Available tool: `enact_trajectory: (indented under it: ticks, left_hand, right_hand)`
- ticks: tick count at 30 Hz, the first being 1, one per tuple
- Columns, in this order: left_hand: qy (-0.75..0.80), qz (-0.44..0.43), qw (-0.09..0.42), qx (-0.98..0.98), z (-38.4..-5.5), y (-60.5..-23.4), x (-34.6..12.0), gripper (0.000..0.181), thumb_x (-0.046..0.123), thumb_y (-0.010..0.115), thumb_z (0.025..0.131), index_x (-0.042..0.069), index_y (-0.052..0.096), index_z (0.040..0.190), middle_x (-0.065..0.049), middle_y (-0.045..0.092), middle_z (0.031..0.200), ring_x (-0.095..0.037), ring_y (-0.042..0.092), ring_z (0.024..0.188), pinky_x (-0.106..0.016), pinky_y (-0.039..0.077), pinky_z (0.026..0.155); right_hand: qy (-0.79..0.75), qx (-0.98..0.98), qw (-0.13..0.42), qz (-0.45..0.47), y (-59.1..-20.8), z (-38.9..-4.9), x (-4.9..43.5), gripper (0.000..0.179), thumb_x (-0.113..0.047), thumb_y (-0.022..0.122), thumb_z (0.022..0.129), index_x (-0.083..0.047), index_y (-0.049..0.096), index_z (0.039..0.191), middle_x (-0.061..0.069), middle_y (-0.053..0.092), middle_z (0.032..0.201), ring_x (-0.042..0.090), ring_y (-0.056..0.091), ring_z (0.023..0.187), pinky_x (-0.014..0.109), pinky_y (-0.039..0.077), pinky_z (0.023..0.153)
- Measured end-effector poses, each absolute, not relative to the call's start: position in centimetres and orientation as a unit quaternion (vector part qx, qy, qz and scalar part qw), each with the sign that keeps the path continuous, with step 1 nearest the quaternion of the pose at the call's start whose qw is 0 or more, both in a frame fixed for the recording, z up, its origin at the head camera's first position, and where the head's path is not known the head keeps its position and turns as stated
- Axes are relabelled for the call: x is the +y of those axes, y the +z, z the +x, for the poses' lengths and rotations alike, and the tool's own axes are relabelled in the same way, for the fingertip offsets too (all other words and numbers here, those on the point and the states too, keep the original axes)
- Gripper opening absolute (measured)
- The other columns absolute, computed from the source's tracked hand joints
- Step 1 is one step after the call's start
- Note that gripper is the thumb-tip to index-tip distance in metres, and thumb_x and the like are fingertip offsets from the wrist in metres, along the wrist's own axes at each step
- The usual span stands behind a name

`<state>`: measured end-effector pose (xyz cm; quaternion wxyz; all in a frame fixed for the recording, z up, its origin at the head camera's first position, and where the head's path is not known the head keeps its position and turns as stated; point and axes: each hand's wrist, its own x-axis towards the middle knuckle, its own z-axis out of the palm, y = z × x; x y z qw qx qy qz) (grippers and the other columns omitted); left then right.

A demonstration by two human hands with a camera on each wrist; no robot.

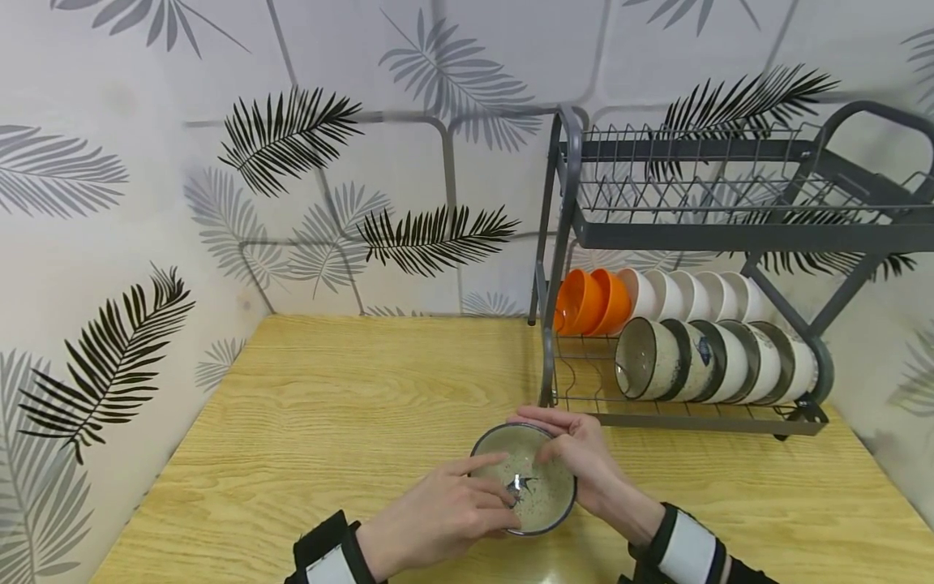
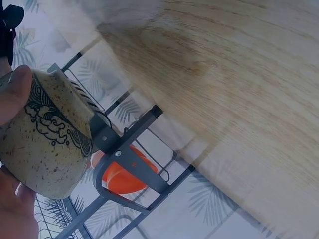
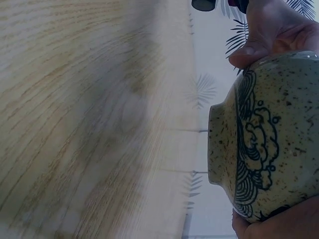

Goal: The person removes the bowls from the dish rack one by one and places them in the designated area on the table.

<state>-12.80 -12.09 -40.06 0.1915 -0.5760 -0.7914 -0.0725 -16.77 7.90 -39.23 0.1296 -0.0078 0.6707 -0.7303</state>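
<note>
Well, the round speckled bowl (image 1: 538, 496) is up in both hands, over the near part of the wooden table (image 1: 292, 405), just left of and nearer than the right-hand end of things, where the dish rack (image 1: 730, 237) stands. The left hand (image 1: 456, 513) has its fingers a bit spread inside the bowl and its thumb on the outside, so it pinches the wall on the left. The right hand (image 1: 587, 462) pinches the far right part of the rim, with a fingertip inside and more fingers outside.

It looks hard and shiny, like baked clay. I think it would not bend, and it could chip or break if it fell. It may be a little heavy for its size, and the smooth sides could be slippery, more so if wet. Good places to hold it would be two sides of the wall, or the small ring at the bottom. Pinching only the thin rim seems less safe.
</note>
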Motion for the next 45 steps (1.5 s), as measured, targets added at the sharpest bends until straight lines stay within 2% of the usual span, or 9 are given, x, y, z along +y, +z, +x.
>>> enact_trajectory:
  ticks: [5, 9, 12, 16, 19, 27, 31, 37, 45]
  left_hand:
    - [-0.051, -0.577, 0.227, -0.783, -12.7, -40.2, -12.3, 0.006, 0.022, 0.067, 0.087, 0.024, 0.071, 0.091, 0.015, 0.07, 0.081, 0.001, 0.063, 0.079, -0.024, 0.051, 0.09]
    - [-0.058, -0.568, 0.229, -0.788, -13.1, -40.6, -12.7, 0.004, 0.021, 0.068, 0.086, 0.022, 0.071, 0.088, 0.015, 0.071, 0.08, 0.0, 0.062, 0.073, -0.02, 0.053, 0.075]
    - [-0.061, -0.545, 0.217, -0.807, -14.1, -41.3, -13.6, 0.008, 0.018, 0.073, 0.081, 0.021, 0.072, 0.088, 0.013, 0.072, 0.081, -0.003, 0.064, 0.075, -0.024, 0.055, 0.076]
    - [-0.074, -0.499, 0.196, -0.841, -15.8, -42.3, -15.8, 0.015, 0.015, 0.079, 0.073, 0.017, 0.07, 0.085, 0.008, 0.072, 0.078, -0.008, 0.065, 0.071, -0.03, 0.056, 0.072]
    - [-0.087, -0.454, 0.184, -0.867, -17.0, -43.1, -17.4, 0.012, 0.017, 0.078, 0.074, 0.016, 0.069, 0.082, 0.007, 0.07, 0.073, -0.009, 0.063, 0.065, -0.032, 0.055, 0.063]
    - [-0.094, -0.376, 0.196, -0.901, -19.0, -44.8, -19.4, 0.009, 0.02, 0.077, 0.077, 0.017, 0.068, 0.079, 0.009, 0.067, 0.065, -0.011, 0.061, 0.058, -0.034, 0.052, 0.051]
    - [-0.092, -0.344, 0.191, -0.915, -19.9, -45.5, -19.6, 0.011, 0.021, 0.078, 0.076, 0.017, 0.067, 0.076, 0.009, 0.063, 0.061, -0.008, 0.056, 0.054, -0.033, 0.05, 0.048]
    - [-0.092, -0.312, 0.192, -0.926, -21.9, -45.8, -19.9, 0.011, 0.017, 0.077, 0.077, 0.014, 0.067, 0.076, 0.006, 0.057, 0.057, -0.008, 0.047, 0.049, -0.03, 0.046, 0.042]
    - [-0.074, -0.264, 0.204, -0.94, -24.8, -45.8, -20.5, 0.009, 0.015, 0.076, 0.078, 0.013, 0.068, 0.079, 0.0, 0.06, 0.056, -0.017, 0.053, 0.048, -0.036, 0.044, 0.038]
  right_hand:
    - [-0.715, 0.684, 0.139, -0.03, -39.2, -16.8, 8.1, 0.064, 0.023, 0.049, 0.066, 0.005, 0.058, 0.127, 0.015, 0.068, 0.115, 0.027, 0.06, 0.111, 0.032, 0.046, 0.092]
    - [-0.698, 0.696, 0.142, -0.095, -39.1, -17.0, 8.6, 0.059, 0.02, 0.047, 0.076, 0.006, 0.052, 0.132, 0.019, 0.06, 0.127, 0.029, 0.053, 0.118, 0.042, 0.04, 0.099]
    - [-0.684, 0.703, 0.124, -0.147, -39.0, -17.2, 9.2, 0.05, 0.015, 0.05, 0.084, 0.007, 0.05, 0.133, 0.024, 0.054, 0.133, 0.033, 0.049, 0.123, 0.046, 0.04, 0.103]
    - [-0.668, 0.715, 0.103, -0.18, -38.9, -17.3, 10.4, 0.043, 0.008, 0.054, 0.089, 0.008, 0.051, 0.132, 0.025, 0.054, 0.132, 0.036, 0.052, 0.119, 0.036, 0.049, 0.096]
    - [-0.654, 0.726, 0.1, -0.184, -39.0, -17.1, 11.3, 0.039, 0.005, 0.055, 0.091, 0.007, 0.054, 0.13, 0.025, 0.057, 0.128, 0.035, 0.054, 0.115, 0.027, 0.052, 0.089]
    - [-0.63, 0.745, 0.096, -0.196, -39.3, -16.7, 12.4, 0.037, 0.003, 0.057, 0.091, 0.008, 0.055, 0.128, 0.03, 0.054, 0.129, 0.039, 0.054, 0.114, 0.031, 0.051, 0.09]
    - [-0.615, 0.753, 0.083, -0.219, -39.3, -16.7, 12.6, 0.035, 0.004, 0.056, 0.092, 0.007, 0.057, 0.127, 0.026, 0.057, 0.127, 0.039, 0.055, 0.113, 0.035, 0.052, 0.09]
    - [-0.602, 0.76, 0.065, -0.234, -39.4, -16.6, 12.8, 0.033, 0.007, 0.055, 0.091, 0.005, 0.059, 0.124, 0.023, 0.06, 0.124, 0.039, 0.056, 0.112, 0.03, 0.052, 0.088]
    - [-0.602, 0.762, 0.07, -0.23, -39.8, -16.4, 13.1, 0.034, 0.008, 0.053, 0.092, 0.003, 0.06, 0.124, 0.021, 0.059, 0.126, 0.036, 0.057, 0.112, 0.031, 0.052, 0.089]
